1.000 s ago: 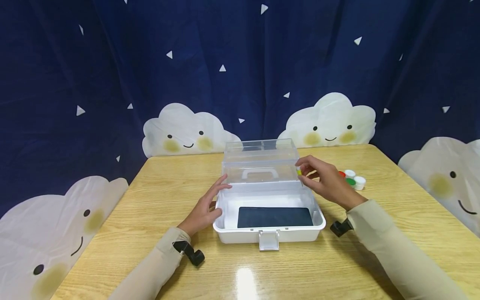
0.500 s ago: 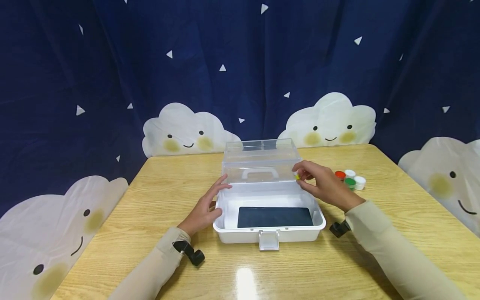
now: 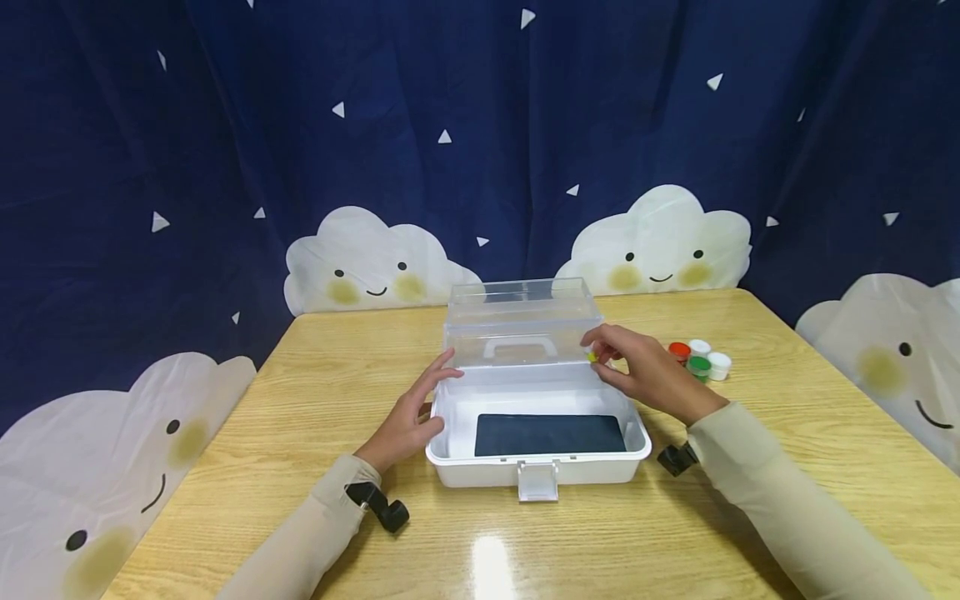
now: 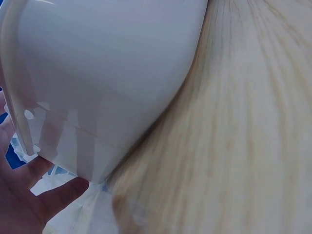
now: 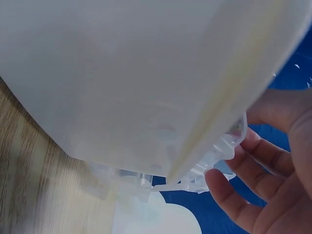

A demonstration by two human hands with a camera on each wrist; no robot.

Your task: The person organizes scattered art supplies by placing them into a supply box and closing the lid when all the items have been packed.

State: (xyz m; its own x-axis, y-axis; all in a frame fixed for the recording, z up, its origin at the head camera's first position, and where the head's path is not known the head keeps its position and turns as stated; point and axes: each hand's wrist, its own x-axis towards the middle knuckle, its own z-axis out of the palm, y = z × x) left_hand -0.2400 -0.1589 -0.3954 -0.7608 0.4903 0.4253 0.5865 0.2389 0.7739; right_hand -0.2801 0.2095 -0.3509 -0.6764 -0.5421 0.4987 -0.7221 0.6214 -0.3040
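White box already opened; yellow piece pinched by fingers of right hand near its back right corner, unreleased; left hand, fingers apart, rested along left rim; four jars unhandled toward counter's far right corner.

The person's left hand has two fingers stretched to the edge of a white box; I can't tell how firmly they touch. Above the fingers climbs its glossy wall, dark streaks across it, with two small holes nearer the rim. To their right spreads the wood-grained table, and whitish material shows below them.
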